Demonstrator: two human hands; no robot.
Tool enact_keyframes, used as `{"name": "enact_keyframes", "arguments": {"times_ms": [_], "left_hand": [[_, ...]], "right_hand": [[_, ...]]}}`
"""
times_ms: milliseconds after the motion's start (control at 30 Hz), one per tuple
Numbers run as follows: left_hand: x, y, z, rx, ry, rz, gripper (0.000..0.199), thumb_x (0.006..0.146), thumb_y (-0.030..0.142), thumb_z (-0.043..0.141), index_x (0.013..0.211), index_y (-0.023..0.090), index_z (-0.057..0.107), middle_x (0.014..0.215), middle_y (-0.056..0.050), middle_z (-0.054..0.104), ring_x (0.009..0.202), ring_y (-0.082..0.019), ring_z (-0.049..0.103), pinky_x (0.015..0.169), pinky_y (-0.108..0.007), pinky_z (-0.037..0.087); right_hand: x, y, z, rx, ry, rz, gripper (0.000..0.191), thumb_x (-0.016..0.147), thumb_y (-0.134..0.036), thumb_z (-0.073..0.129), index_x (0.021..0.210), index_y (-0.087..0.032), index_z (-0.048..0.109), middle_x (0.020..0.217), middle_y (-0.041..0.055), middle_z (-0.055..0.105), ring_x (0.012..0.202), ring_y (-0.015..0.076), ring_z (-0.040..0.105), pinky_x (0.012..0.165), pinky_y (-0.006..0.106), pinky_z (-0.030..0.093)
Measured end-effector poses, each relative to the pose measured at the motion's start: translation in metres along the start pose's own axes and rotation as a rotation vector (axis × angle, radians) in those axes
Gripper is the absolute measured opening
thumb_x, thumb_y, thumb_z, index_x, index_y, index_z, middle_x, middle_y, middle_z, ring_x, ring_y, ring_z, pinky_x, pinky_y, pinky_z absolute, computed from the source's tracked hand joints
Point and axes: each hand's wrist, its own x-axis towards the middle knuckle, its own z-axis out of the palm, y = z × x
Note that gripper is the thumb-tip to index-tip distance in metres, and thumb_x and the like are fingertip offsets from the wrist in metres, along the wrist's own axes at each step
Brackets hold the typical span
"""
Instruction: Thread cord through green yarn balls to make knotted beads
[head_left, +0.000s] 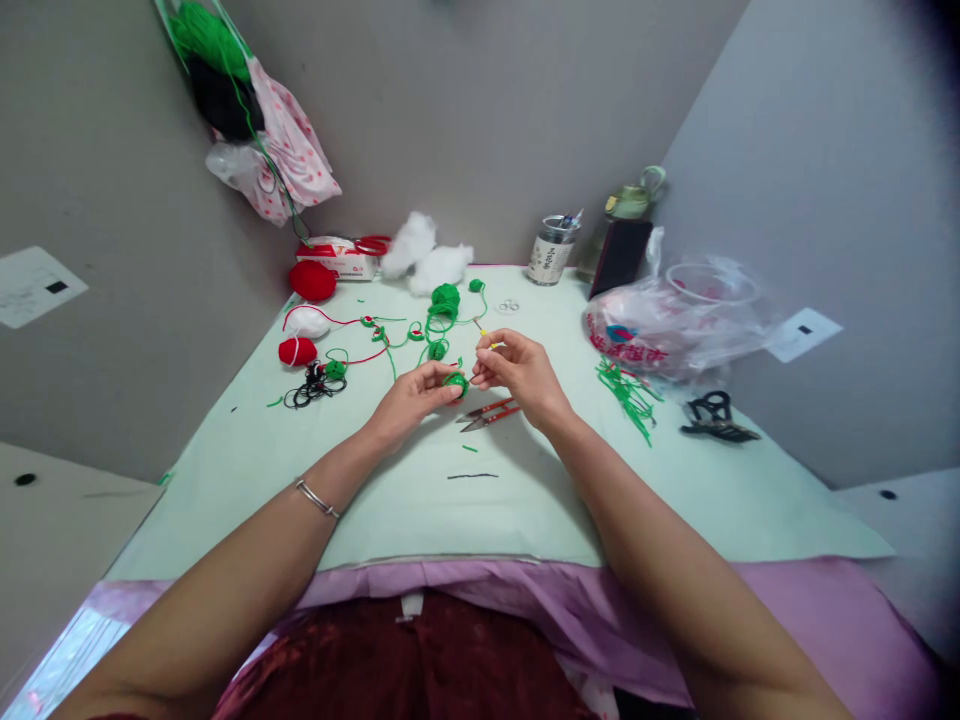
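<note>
Pinched in the fingers of my left hand (418, 398) is a small green crocheted piece (456, 381). My right hand (521, 372) is closed on a thin crochet hook (483, 332) with some yellow on its handle, its lower end near the green piece. Just below the hands lies a pair of thread snips (491, 412) with orange-red handles. Beyond them sit a ball of green yarn (445, 302) and several small green and red crocheted bits (415, 331) joined to loose strands.
Red yarn (313, 281), a white ball (308, 321) and tangled black yarn (315, 387) lie left. White stuffing (441, 268) and a pen tin (552, 252) stand behind. To the right are a plastic bag (652, 325), green yarn scraps (628, 396) and a black claw clip (716, 417).
</note>
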Motion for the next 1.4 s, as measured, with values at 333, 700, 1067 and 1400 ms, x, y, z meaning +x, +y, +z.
{"name": "enact_keyframes", "arguments": {"times_ms": [333, 700, 1067, 1400], "left_hand": [[-0.001, 0.002, -0.001, 0.007, 0.010, 0.007, 0.033, 0.080, 0.037, 0.074, 0.106, 0.020, 0.067, 0.105, -0.004, 0.068, 0.093, -0.018, 0.063, 0.089, -0.034, 0.046], [0.000, 0.005, -0.001, -0.025, 0.060, 0.005, 0.032, 0.078, 0.037, 0.077, 0.102, 0.020, 0.067, 0.090, -0.001, 0.066, 0.086, -0.016, 0.061, 0.087, -0.033, 0.047], [0.003, 0.001, -0.003, -0.010, 0.066, 0.004, 0.030, 0.079, 0.037, 0.076, 0.101, 0.018, 0.066, 0.092, -0.002, 0.066, 0.086, -0.016, 0.060, 0.086, -0.032, 0.047], [0.002, 0.004, -0.003, 0.057, -0.080, 0.045, 0.029, 0.082, 0.034, 0.074, 0.105, 0.017, 0.068, 0.104, -0.006, 0.069, 0.092, -0.017, 0.061, 0.085, -0.031, 0.046]], "right_hand": [[-0.001, -0.003, 0.001, -0.032, -0.027, 0.004, 0.025, 0.071, -0.038, 0.077, 0.083, -0.017, 0.069, 0.076, 0.0013, 0.066, 0.067, 0.0132, 0.063, 0.065, 0.027, 0.052], [0.000, -0.002, 0.000, -0.117, -0.109, 0.001, 0.018, 0.073, -0.032, 0.073, 0.079, -0.016, 0.066, 0.071, -0.0004, 0.063, 0.064, 0.0113, 0.059, 0.064, 0.026, 0.049], [-0.004, -0.005, 0.001, -0.138, -0.190, 0.020, 0.016, 0.078, -0.031, 0.065, 0.081, -0.016, 0.057, 0.065, -0.0029, 0.058, 0.057, 0.0094, 0.053, 0.058, 0.024, 0.042], [-0.004, 0.004, 0.011, 0.187, -0.085, 0.029, 0.031, 0.071, -0.037, 0.077, 0.083, -0.017, 0.057, 0.064, -0.0046, 0.055, 0.054, 0.0070, 0.045, 0.054, 0.022, 0.035]]}}
